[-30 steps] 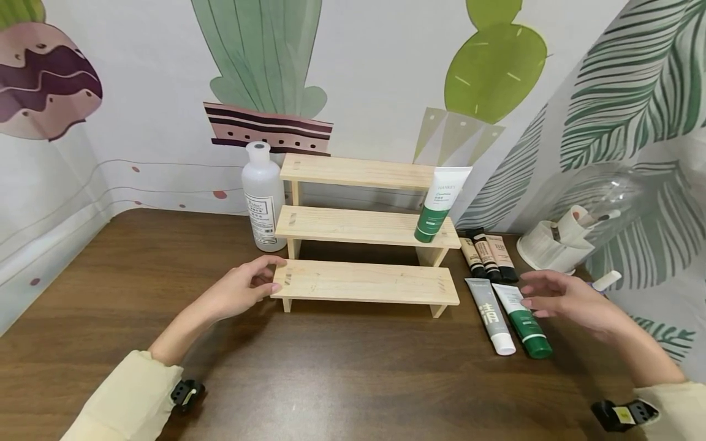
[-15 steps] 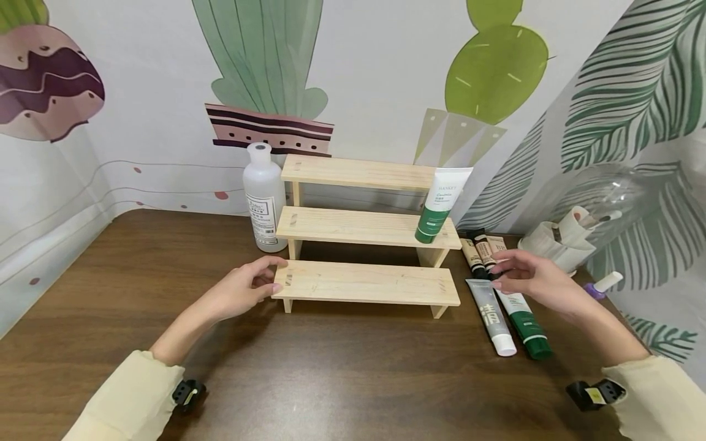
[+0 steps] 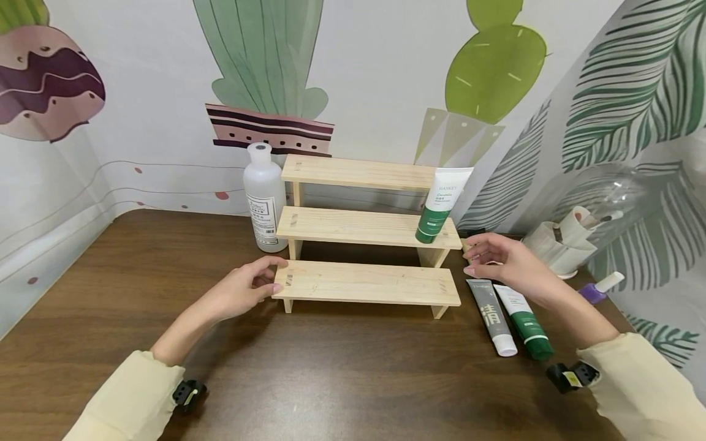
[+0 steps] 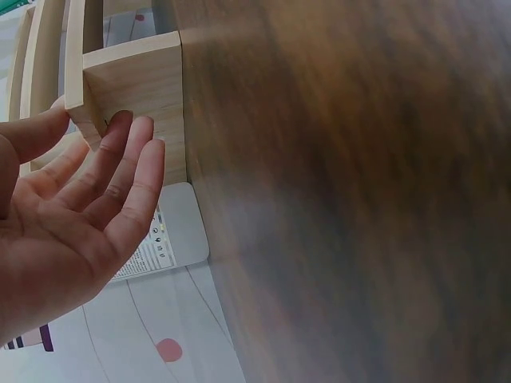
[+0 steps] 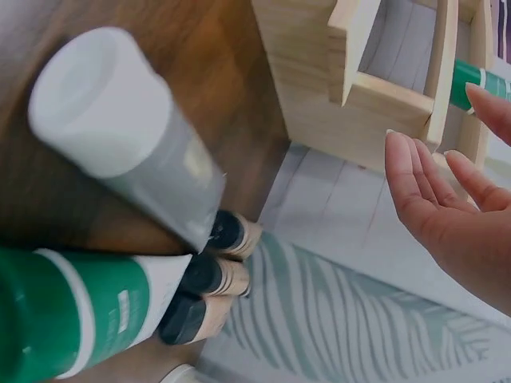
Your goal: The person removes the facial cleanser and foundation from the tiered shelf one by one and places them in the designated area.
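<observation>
A three-step wooden shelf (image 3: 366,282) stands on the brown table. At the left end of its lowest board, my left hand (image 3: 245,283) pinches the edge between thumb and fingers; the left wrist view shows the other fingers (image 4: 136,187) held loosely beside the end panel. My right hand (image 3: 510,263) hovers, relaxed and holding nothing, beside the shelf's right end. It covers most of the small beige tubes with black caps (image 5: 211,275). Nearer lie a grey tube (image 3: 493,318) with a white cap and a green-and-white tube (image 3: 524,321). A similar green-and-white tube (image 3: 441,205) stands on the middle board.
A white labelled bottle (image 3: 263,196) stands behind the shelf's left side. At the right are a white brush holder (image 3: 562,248) with a clear dome and a purple bottle with a white cap (image 3: 598,291). Patterned cloth (image 3: 380,73) lines the back and sides.
My right hand has moved left and away from me, from beside the lying green-and-white tube to over the small beige tubes. The left hand has stayed on the shelf's edge.
</observation>
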The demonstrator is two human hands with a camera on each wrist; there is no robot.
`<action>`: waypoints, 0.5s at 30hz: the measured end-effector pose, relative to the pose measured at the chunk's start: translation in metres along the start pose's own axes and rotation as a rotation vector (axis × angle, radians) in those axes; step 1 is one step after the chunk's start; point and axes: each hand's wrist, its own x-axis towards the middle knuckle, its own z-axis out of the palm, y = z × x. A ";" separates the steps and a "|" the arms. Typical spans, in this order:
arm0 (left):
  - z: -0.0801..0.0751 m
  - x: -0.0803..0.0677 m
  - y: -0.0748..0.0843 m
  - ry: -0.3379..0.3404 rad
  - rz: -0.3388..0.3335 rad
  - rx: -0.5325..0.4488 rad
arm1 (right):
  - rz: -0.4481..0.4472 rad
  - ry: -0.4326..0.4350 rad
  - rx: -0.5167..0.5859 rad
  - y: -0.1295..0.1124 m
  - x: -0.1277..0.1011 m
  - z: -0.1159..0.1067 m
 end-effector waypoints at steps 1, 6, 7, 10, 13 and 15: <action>0.000 0.000 0.000 0.000 0.001 -0.001 | -0.010 0.007 -0.014 -0.002 0.002 0.001; 0.000 0.000 -0.001 -0.002 0.001 -0.008 | -0.040 0.028 -0.054 -0.010 0.009 0.003; 0.001 0.000 -0.001 -0.003 0.001 -0.008 | -0.042 0.031 -0.049 -0.011 0.010 0.003; 0.001 0.000 -0.001 -0.003 0.001 -0.007 | -0.053 0.043 -0.031 -0.016 0.013 0.004; 0.001 0.001 -0.001 -0.004 -0.001 -0.008 | -0.058 0.054 0.011 -0.019 0.016 0.005; 0.001 0.001 -0.001 -0.004 -0.002 -0.012 | -0.063 0.067 0.022 -0.021 0.019 0.006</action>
